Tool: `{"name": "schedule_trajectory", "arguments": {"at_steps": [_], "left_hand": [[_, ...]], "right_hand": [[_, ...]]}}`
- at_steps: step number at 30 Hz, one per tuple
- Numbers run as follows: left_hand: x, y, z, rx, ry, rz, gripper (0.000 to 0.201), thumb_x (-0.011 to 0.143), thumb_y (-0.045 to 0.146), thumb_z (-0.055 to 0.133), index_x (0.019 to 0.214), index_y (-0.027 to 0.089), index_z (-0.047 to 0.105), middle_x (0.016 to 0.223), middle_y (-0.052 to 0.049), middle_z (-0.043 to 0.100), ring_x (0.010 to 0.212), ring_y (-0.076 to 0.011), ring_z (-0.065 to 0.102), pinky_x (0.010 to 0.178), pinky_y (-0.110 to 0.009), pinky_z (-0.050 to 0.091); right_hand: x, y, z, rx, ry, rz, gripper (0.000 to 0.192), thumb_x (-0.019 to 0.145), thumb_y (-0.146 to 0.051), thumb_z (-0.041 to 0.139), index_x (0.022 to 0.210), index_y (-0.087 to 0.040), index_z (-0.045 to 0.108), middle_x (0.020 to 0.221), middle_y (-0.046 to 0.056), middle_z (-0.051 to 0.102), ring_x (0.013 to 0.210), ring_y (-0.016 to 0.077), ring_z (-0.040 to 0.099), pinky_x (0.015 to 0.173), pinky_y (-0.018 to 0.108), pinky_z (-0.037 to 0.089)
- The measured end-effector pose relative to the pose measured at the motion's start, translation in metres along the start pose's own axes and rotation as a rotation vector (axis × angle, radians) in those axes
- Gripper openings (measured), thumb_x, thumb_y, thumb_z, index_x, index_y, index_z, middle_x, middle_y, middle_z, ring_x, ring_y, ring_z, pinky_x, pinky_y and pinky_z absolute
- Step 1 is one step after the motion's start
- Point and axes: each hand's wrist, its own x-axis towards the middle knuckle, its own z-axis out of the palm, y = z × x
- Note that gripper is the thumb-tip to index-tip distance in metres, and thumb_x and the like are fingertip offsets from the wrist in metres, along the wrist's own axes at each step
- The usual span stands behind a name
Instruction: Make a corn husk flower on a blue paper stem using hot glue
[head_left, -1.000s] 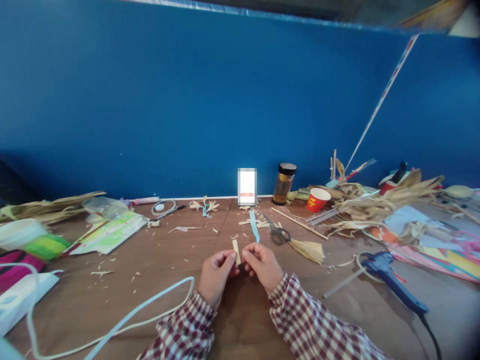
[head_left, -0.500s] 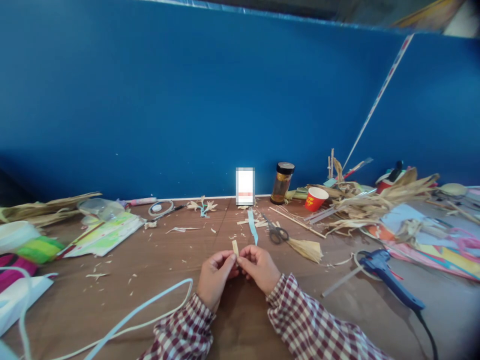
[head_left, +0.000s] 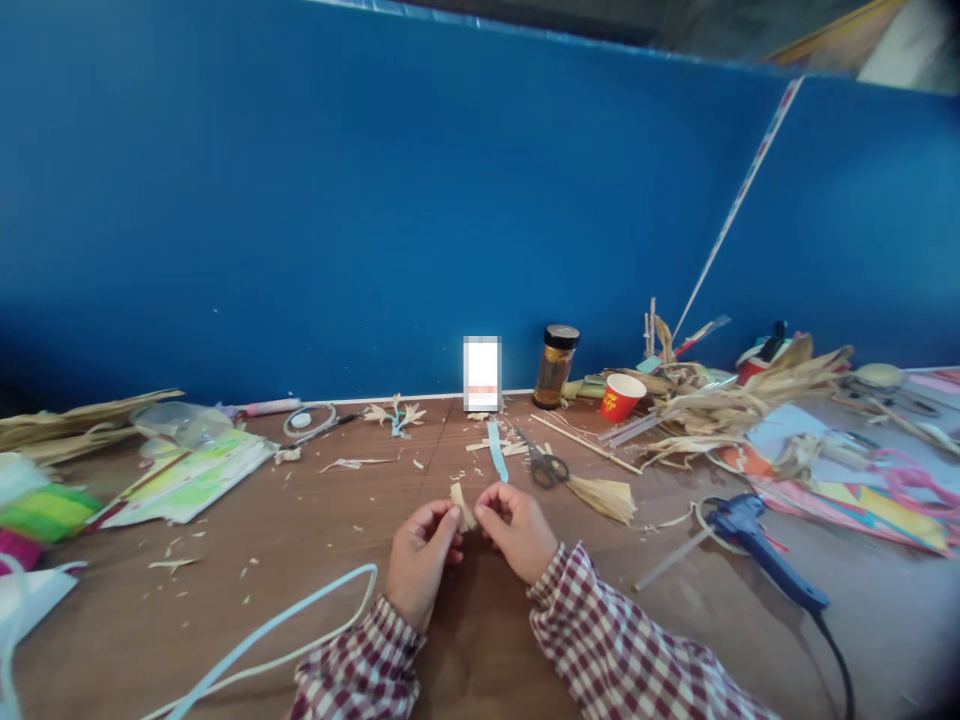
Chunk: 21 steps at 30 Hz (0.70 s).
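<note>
A: What could go wrong, judging by this pinch?

B: The husk strip [head_left: 463, 506] is small, dry and thin; pulled too hard between the two hands, it could split or slip down among the scraps on the tabletop [head_left: 315, 560].

A: How do the hands sit?

B: Low over the near middle, in checked sleeves. The left hand [head_left: 421, 560] and right hand [head_left: 520, 530] meet thumb to forefinger, fingers narrow, closed on the strip, which sticks up toward 11 o'clock. Beyond, at 12 to 1 o'clock, lie the blue strip [head_left: 495, 460] and scissors [head_left: 545, 464].
</note>
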Motion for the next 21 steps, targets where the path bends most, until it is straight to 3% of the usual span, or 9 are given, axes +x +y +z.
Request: {"name": "schedule_trajectory", "arguments": {"at_steps": [3,8,12,15,17,19,21], "left_hand": [[0.000,0.000,0.002,0.049,-0.031,0.023,0.031,0.062,0.041,0.070,0.076,0.013,0.063,0.051,0.005,0.054,0.043,-0.0067,0.048,0.039,-0.016,0.040],[0.000,-0.001,0.001,0.084,-0.057,0.031,0.033,0.062,0.042,0.069,0.076,0.013,0.064,0.056,0.002,0.058,0.047,-0.0078,0.050,0.043,-0.017,0.042],[0.002,-0.003,0.000,0.071,-0.038,0.016,0.036,0.062,0.044,0.070,0.080,0.013,0.064,0.052,0.004,0.055,0.045,-0.0084,0.049,0.043,-0.018,0.042],[0.001,-0.003,0.002,0.076,-0.035,0.024,0.036,0.061,0.045,0.069,0.077,0.013,0.063,0.050,0.004,0.053,0.044,-0.0087,0.048,0.042,-0.018,0.041],[0.001,-0.002,0.003,0.092,-0.045,0.033,0.035,0.061,0.045,0.069,0.075,0.013,0.063,0.050,0.004,0.054,0.043,-0.0087,0.048,0.041,-0.019,0.040],[0.000,-0.001,0.004,0.106,-0.055,0.041,0.035,0.061,0.045,0.069,0.074,0.013,0.063,0.050,0.004,0.054,0.043,-0.0086,0.048,0.041,-0.019,0.040],[0.000,-0.001,0.004,0.111,-0.064,0.043,0.034,0.061,0.045,0.069,0.073,0.013,0.063,0.051,0.003,0.054,0.043,-0.0085,0.048,0.041,-0.019,0.040]], "right_hand": [[0.002,-0.002,-0.005,0.011,0.001,-0.005,0.016,0.078,-0.034,0.052,0.077,-0.018,0.051,0.060,-0.003,0.053,0.052,0.0091,0.047,0.047,0.020,0.037],[0.000,-0.006,0.000,0.057,-0.086,-0.034,0.019,0.069,-0.029,0.064,0.080,-0.017,0.053,0.068,-0.002,0.057,0.058,0.0098,0.051,0.054,0.021,0.042],[0.003,-0.004,-0.004,0.024,-0.079,-0.008,0.012,0.073,-0.028,0.057,0.076,-0.018,0.053,0.061,-0.004,0.053,0.050,0.0093,0.048,0.047,0.021,0.041],[0.017,-0.008,-0.030,-0.108,0.059,-0.037,0.011,0.076,-0.029,0.052,0.077,-0.018,0.054,0.059,-0.003,0.054,0.051,0.0108,0.051,0.048,0.022,0.042],[0.031,-0.013,-0.056,-0.322,0.181,-0.061,0.014,0.079,-0.028,0.049,0.080,-0.017,0.057,0.066,0.001,0.060,0.058,0.0135,0.057,0.054,0.024,0.045],[0.044,-0.019,-0.082,-0.581,0.305,-0.018,0.019,0.082,-0.023,0.045,0.091,-0.015,0.060,0.079,0.006,0.065,0.072,0.0166,0.061,0.067,0.027,0.046],[0.055,-0.022,-0.100,-0.867,0.375,0.006,0.033,0.081,-0.019,0.046,0.112,-0.014,0.054,0.107,0.012,0.061,0.094,0.0195,0.059,0.081,0.028,0.043]]}}
